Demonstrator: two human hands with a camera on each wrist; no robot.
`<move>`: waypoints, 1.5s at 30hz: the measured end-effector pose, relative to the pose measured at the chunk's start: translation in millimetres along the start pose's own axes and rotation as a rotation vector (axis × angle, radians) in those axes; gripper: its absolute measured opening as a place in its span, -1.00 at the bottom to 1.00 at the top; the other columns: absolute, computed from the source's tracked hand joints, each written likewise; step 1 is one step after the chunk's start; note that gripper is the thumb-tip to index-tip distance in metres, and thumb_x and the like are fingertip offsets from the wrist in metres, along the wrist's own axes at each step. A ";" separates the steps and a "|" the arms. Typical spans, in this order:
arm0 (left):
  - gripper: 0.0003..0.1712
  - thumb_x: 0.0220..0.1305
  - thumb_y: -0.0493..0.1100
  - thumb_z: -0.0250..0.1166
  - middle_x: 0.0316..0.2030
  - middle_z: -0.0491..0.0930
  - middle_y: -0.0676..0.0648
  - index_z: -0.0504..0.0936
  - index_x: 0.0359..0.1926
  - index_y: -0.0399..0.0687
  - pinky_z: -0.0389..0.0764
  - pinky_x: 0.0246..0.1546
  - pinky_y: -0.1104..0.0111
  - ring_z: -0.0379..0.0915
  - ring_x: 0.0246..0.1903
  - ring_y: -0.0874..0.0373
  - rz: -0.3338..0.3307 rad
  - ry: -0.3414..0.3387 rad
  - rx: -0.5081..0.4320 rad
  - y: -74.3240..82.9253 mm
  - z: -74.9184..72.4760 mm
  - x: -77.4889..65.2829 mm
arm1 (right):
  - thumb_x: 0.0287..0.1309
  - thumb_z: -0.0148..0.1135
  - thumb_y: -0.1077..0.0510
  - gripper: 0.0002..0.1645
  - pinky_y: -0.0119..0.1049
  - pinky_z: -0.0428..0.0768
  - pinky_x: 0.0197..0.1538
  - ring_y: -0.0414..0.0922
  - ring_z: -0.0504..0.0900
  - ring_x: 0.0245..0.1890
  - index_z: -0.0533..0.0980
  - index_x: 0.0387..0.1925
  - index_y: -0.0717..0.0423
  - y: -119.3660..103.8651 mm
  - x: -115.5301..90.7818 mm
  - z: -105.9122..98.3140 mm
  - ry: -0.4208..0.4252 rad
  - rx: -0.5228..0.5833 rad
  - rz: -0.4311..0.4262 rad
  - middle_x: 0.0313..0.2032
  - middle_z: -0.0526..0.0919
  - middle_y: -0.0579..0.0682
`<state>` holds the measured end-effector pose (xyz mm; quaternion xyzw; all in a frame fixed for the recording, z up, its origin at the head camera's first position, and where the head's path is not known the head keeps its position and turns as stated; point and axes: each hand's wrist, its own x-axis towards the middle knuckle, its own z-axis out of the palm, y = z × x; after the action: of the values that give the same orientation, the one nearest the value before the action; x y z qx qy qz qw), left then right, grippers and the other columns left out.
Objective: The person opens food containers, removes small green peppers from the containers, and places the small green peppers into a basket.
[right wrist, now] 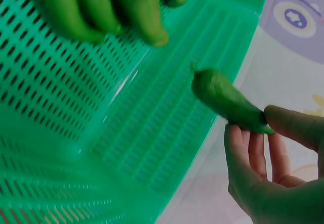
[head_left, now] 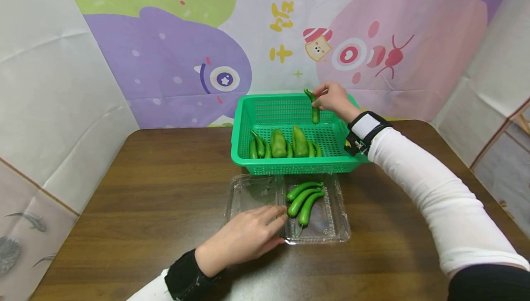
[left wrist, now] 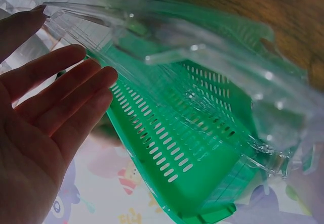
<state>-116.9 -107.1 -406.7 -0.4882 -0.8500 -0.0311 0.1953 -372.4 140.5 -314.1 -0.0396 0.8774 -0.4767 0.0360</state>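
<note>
In the head view my right hand (head_left: 333, 98) pinches a green pepper (head_left: 316, 114) between thumb and fingers, above the back right of a green plastic basket (head_left: 298, 168). The right wrist view shows the same pepper (right wrist: 223, 97) held near one end. Several green peppers (head_left: 278, 143) lie along the basket's front side, two of them wider. Before the basket lies an opened clear plastic box (head_left: 252, 190); three slender green peppers (head_left: 303, 201) are in its right half. My left hand (head_left: 248, 234), fingers nearly straight, touches the box around its middle fold.
Box and basket stand on a brown wooden table (head_left: 165, 199). A cartoon-printed cloth (head_left: 178, 61) hangs right behind the basket. Pale panels (head_left: 49, 61) rise at both sides.
</note>
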 end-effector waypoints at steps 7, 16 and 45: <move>-0.55 0.20 0.08 0.28 0.05 0.55 -0.06 0.57 0.01 -0.09 0.63 -0.04 0.35 0.54 0.00 0.11 -0.009 -0.007 -0.005 0.7 -1.3 0.1 | 0.04 0.31 0.33 -0.59 -0.25 0.68 -0.12 0.02 0.62 -0.22 0.44 -0.04 0.28 8.8 8.4 -3.8 -0.006 -0.159 0.023 0.05 0.50 0.23; -0.54 0.20 0.07 0.29 0.05 0.56 -0.07 0.57 0.01 -0.10 0.63 -0.04 0.35 0.55 -0.01 0.10 -0.004 -0.002 0.004 0.5 -1.7 0.7 | 0.08 0.30 0.26 -0.57 -0.37 0.66 -0.36 -0.08 0.66 -0.42 0.45 0.01 0.25 11.2 12.8 0.9 -0.183 -0.447 0.090 0.00 0.47 0.28; -0.54 0.21 0.07 0.27 0.08 0.55 -0.07 0.56 0.04 -0.08 0.61 0.00 0.36 0.54 0.01 0.11 -0.014 -0.031 0.001 -0.6 -2.5 -0.1 | 0.29 0.13 0.12 -0.50 -0.34 0.62 0.01 -0.23 0.70 -0.31 0.40 0.15 0.35 32.4 25.9 17.3 -0.646 -0.813 0.373 0.07 0.58 0.18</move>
<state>-116.6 -108.1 -404.3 -0.4824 -0.8564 -0.0245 0.1824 -397.6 141.0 -351.3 -0.0384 0.9273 -0.0487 0.3691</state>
